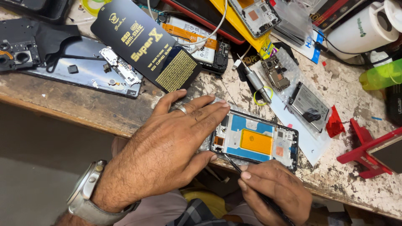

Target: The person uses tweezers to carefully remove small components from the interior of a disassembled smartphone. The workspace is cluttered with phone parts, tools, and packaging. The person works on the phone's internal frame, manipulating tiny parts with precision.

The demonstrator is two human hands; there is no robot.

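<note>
So the right hand (274, 192) is pinching a thin black pointed tool (234, 164) like a pen, its tip sitting right at the lower edge of the opened phone frame (255, 140). That frame lies at the near edge of the workbench (356, 180), with one orange patch and blue areas showing inside it. The left hand (167, 146) isn't gripping anything: it's flat, fingers spread, pressing down on the frame's left end. One ring on a finger, one silver watch (86, 194) on the wrist.

Counting the clutter: at least three more stripped phones around, one grey back shell (83, 69) on the left, one with an orange strip (197, 39) further back, one up top (255, 14). One loose circuit board (275, 72), one silver screwdriver (255, 81), one red stand (368, 146) on the right.

Packaging: one glossy black card sleeve (144, 44) with gold lettering and a gold square, lying tilted behind the left hand. One white cup (360, 29) top right, one lime green bottle (383, 74) beside it.
</note>
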